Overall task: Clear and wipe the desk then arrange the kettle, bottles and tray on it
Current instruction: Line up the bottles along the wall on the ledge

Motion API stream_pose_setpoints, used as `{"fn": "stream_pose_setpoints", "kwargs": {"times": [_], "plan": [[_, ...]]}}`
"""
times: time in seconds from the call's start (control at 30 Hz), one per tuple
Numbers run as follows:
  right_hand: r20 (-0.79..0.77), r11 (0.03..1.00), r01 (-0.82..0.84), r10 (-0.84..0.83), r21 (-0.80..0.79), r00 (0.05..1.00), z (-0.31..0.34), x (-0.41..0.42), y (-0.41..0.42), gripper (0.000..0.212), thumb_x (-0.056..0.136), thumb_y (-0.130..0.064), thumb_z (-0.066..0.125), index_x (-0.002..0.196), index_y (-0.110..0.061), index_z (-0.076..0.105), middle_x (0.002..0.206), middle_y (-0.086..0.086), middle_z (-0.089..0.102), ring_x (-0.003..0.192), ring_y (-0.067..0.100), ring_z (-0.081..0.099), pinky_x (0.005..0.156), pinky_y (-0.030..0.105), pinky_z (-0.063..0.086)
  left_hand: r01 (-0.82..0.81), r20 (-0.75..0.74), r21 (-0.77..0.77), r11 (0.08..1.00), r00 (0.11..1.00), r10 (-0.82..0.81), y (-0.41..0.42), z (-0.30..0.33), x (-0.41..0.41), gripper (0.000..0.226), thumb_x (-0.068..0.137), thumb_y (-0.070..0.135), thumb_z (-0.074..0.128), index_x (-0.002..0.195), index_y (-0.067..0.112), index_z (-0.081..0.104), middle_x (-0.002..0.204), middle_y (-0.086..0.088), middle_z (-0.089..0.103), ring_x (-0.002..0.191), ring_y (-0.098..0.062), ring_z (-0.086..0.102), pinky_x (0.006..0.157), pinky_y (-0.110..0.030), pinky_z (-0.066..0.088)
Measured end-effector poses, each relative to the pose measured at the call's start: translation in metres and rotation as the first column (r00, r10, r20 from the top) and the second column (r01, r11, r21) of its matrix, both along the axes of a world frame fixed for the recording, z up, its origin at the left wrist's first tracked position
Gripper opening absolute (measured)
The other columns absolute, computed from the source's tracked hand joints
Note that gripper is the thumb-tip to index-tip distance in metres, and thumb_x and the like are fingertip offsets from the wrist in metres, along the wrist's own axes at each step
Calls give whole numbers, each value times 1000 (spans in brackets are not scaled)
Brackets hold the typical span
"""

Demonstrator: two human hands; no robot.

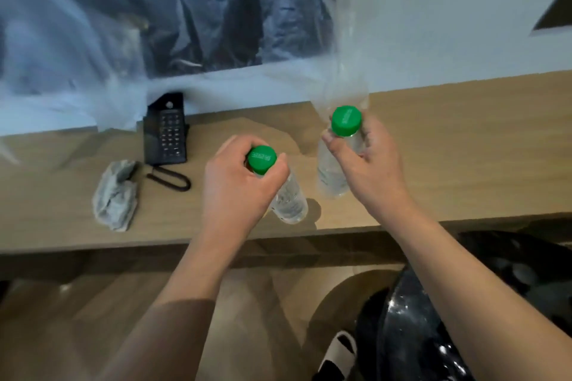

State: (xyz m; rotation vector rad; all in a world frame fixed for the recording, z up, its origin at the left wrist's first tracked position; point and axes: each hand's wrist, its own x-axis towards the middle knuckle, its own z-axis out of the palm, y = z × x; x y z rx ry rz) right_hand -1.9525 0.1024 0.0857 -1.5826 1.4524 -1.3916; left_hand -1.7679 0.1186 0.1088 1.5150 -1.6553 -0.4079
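Note:
Two clear water bottles with green caps are over the wooden desk (448, 148). My left hand (235, 189) grips the left bottle (289, 201) by its neck, just under the cap, near the desk's front edge. My right hand (368, 158) holds the right bottle (331, 170) around its neck and shoulder, a little farther back. Whether the bottles' bases touch the desk I cannot tell. No kettle or tray is in view.
A black desk phone (165, 133) with its coiled cord stands at the back left. A crumpled grey cloth (116, 195) lies left of it near the front. Clear plastic sheeting (123, 40) hangs behind the desk. A black bin bag (448, 318) sits on the floor at right.

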Motion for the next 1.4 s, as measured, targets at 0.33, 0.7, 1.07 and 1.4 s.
{"fn": "stream_pose_setpoints", "kwargs": {"times": [0.33,0.7,1.07,1.4], "plan": [[69,890,-452,447,66,892,22,246,91,19,88,-48,67,100,-39,57,98,-11,63,95,9,61,86,41,53,-488,-155,82,869,855,495,147,28,229,16,78,28,78,81,23,64,68,7,61,60,-3,54,56,-17,44],[181,607,-795,781,6,598,42,481,237,20,90,-31,67,104,-17,63,93,-2,66,90,11,64,80,18,50,-800,-79,20,600,597,798,345,51,429,17,78,33,77,77,23,64,72,8,61,69,-9,58,58,-20,45],[270,307,-950,911,64,312,39,696,281,12,91,-26,67,102,-24,65,94,-4,67,96,17,65,89,34,55,-953,-111,-8,302,301,947,426,39,605,17,79,32,80,77,22,65,69,9,59,63,-5,54,56,-10,40],[283,103,-991,951,83,122,62,902,269,20,91,-26,67,109,-22,63,99,-12,66,97,2,63,83,17,48,-980,-107,-74,185,192,975,434,62,783,25,77,42,80,83,20,69,72,7,64,65,-8,56,59,-14,39]]}}
